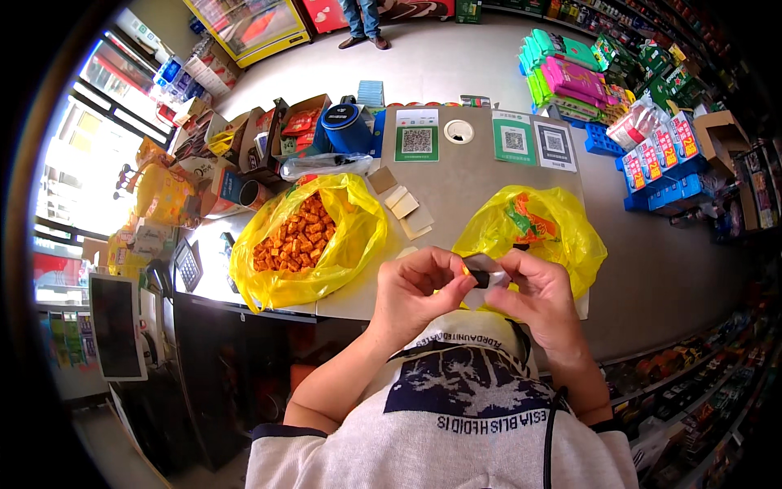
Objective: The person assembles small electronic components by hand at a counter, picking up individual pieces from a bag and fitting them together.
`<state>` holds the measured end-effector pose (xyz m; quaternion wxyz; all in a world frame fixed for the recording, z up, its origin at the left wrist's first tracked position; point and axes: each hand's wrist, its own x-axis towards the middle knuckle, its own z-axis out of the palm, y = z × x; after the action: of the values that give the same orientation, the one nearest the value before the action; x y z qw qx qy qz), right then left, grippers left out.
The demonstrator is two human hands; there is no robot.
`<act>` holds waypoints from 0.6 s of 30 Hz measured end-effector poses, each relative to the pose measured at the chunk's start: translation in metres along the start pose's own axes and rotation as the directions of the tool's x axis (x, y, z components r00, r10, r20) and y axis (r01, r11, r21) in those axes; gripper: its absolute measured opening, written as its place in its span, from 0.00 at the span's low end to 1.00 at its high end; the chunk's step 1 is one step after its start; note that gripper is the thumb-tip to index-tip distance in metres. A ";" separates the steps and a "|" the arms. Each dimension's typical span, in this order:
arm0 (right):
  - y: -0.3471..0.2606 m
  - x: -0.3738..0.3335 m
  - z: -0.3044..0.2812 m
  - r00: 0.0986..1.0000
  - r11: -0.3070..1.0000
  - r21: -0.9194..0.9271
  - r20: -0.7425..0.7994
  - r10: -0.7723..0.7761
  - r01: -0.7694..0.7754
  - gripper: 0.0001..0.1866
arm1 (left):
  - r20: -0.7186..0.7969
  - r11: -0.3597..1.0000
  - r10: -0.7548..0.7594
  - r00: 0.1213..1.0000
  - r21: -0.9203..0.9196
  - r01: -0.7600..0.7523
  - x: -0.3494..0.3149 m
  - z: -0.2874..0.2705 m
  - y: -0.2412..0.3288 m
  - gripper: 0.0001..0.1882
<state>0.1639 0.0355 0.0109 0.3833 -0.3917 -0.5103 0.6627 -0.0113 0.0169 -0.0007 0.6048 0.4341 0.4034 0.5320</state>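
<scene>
Close in front of my chest, my left hand (419,291) and my right hand (539,293) pinch a small pale, silvery packet (494,269) from either side. A dark patch (480,279) shows on it between my fingertips; what it is I cannot make out. Beyond my right hand lies a yellow plastic bag (580,244) with an orange-and-green wrapper (531,222) in its mouth. To the left, another yellow plastic bag (358,213) sits wide-mouthed, full of small orange-red pieces (297,236). Pale cards or slips (402,202) lie on the counter between the bags.
Along the counter (456,175) stand a blue canister (346,129), printed code cards (417,136) and boxes of red packets (301,122). A calculator (188,265) and a monitor (116,326) are at left. Blue-white boxed goods (664,155) are stacked right. Someone's legs (362,20) show far off.
</scene>
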 end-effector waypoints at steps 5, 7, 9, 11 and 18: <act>-0.004 -0.008 -0.004 0.997 0.999 0.044 -0.079 0.004 -0.001 0.07 | -0.046 0.992 -0.076 0.996 -0.104 0.070 -0.004 0.002 -0.003 0.04; -0.003 -0.009 -0.004 0.993 0.992 -0.113 -0.093 -0.067 0.057 0.06 | -0.046 0.993 -0.080 0.996 -0.091 0.076 -0.005 0.003 -0.001 0.04; -0.002 -0.009 -0.004 0.985 0.957 -0.268 -0.097 -0.141 0.111 0.05 | -0.045 0.994 -0.085 0.995 -0.079 0.081 -0.007 0.005 0.001 0.04; -0.004 -0.011 -0.002 0.966 0.877 -0.455 -0.119 -0.231 0.154 0.05 | -0.042 0.998 -0.064 0.997 -0.001 0.064 -0.008 0.007 0.001 0.05; -0.002 -0.013 0.000 0.865 0.839 -0.260 -0.023 -0.501 0.479 0.04 | -0.091 0.998 -0.054 0.994 -0.014 0.053 -0.006 0.002 -0.005 0.05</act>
<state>0.1694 0.0245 0.0145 0.5113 -0.3219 -0.6534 0.4560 -0.0085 0.0105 -0.0050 0.6021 0.3948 0.4392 0.5373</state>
